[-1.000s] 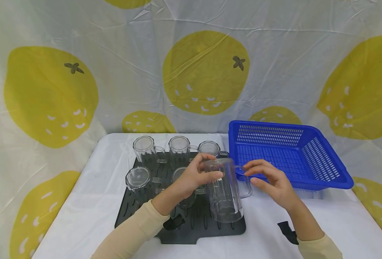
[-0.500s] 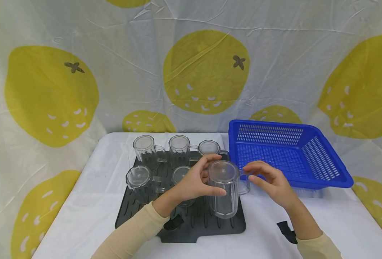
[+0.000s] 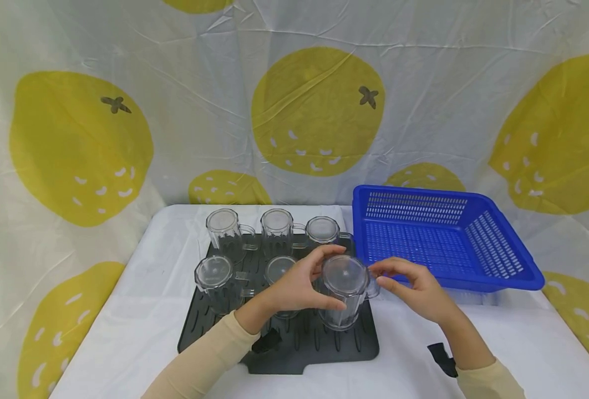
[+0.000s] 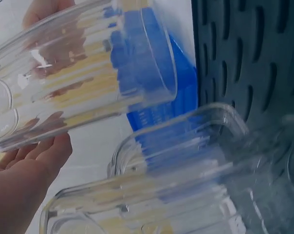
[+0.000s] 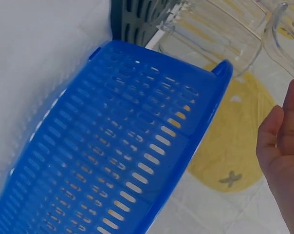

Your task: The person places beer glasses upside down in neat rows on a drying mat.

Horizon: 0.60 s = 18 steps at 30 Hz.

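My left hand [image 3: 296, 285] grips a clear glass mug [image 3: 345, 277], fingers behind it and thumb across its front. The mug is upside down, its base facing up. Its mouth is apart from the black draining mat [image 3: 284, 360] in the left wrist view. Over at the mug's handle [image 3: 372, 288], my right hand [image 3: 419, 291] holds on with thumb and fingertips; the exact contact is partly hidden. Several more upside-down glass mugs stand on the mat, among them a front left mug [image 3: 216, 282] and a middle one [image 3: 280, 271] partly behind my left hand.
A blue plastic basket [image 3: 516, 244] with slotted walls stands to the right of the mat, close to my right hand. White cloth [image 3: 135, 310] covers the table. Behind it hangs a lemon-print curtain [image 3: 199, 111].
The mug was tilted with its base partly towards me; it has turned upright on its mouth and come lower over the mat's right side. Both hands have moved down with it.
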{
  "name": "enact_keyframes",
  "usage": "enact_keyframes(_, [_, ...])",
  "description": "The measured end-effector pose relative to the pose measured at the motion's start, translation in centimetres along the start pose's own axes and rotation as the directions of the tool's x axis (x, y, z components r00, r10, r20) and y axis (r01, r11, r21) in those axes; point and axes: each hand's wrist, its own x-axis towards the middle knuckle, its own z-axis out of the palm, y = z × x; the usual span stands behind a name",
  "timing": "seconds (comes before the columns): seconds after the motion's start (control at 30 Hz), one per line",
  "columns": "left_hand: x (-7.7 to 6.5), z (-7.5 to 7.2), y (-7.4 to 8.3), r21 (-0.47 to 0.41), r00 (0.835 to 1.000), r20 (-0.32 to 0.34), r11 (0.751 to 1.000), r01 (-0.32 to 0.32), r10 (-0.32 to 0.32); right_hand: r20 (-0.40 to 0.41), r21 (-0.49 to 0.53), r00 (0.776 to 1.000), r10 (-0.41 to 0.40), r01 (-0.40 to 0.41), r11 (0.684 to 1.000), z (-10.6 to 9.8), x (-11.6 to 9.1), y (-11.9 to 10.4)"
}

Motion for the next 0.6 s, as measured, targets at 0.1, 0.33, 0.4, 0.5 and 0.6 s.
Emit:
enact_keyframes(0.1, [0.0,-0.2,0.1,0.134,1.000,0.021,0.991,0.009,-0.012,0.003,-0.023,1.000,-0.001,0.001,1.000,0.2,-0.2,0.2])
enact_keyframes(0.33, [0.3,-0.4,0.9,0.408,0.995,0.077,0.913,0.032,-0.069,-0.007,-0.044,0.999,0.048,-0.048,0.998,0.7,-0.8,0.9])
enact_keyframes(0.4, [0.5,-0.5,1.0,0.461,0.992,0.102,0.887,0.020,-0.076,-0.010,-0.046,0.998,0.068,-0.069,0.997,0.9,-1.0,1.2])
enact_keyframes(0.5, [0.8,-0.6,1.2,0.533,0.987,0.129,0.846,0.011,-0.094,-0.019,-0.062,0.996,0.086,-0.086,0.994,1.0,-1.2,1.5])
enact_keyframes(0.6, [1.1,-0.8,1.3,0.591,0.981,0.143,0.806,0.020,-0.128,-0.017,-0.076,0.997,0.076,-0.077,0.994,1.2,-1.1,1.8])
